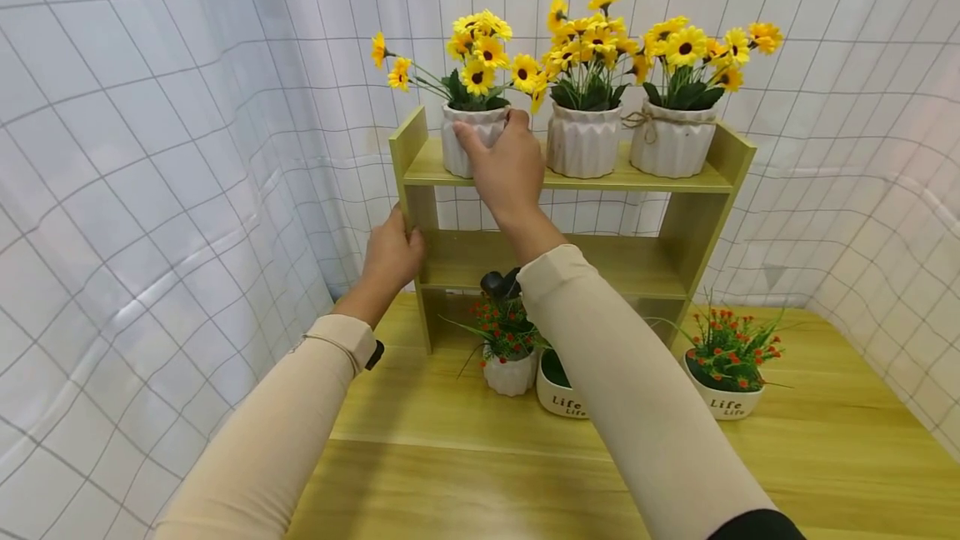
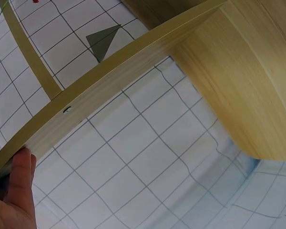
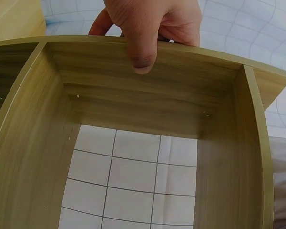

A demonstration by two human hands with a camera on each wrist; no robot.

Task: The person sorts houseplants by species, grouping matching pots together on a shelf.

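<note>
My right hand (image 1: 510,169) grips a white fluted flower pot (image 1: 459,148) with yellow sunflowers at the left end of the top shelf, thumb across its front and fingers around its right side. With my left hand (image 1: 393,252) I hold the left side panel (image 1: 427,227) of a small wooden shelf unit. The right wrist view shows the left hand (image 3: 152,24) over this panel, thumb on its inner face. In the left wrist view, fingers of the left hand (image 2: 19,195) lie along the panel's outer face. Two more white sunflower pots (image 1: 583,144) (image 1: 673,140) stand to the right on the top shelf.
In front of the unit, red-flowered plants stand in a small white pot (image 1: 510,377) and a white "Life" planter (image 1: 727,402). Another "Life" planter (image 1: 561,402) is partly behind my right sleeve. A black rounded thing (image 1: 498,283) shows above the plants. Grid-patterned curtains (image 1: 187,148) surround the wooden table (image 1: 480,473).
</note>
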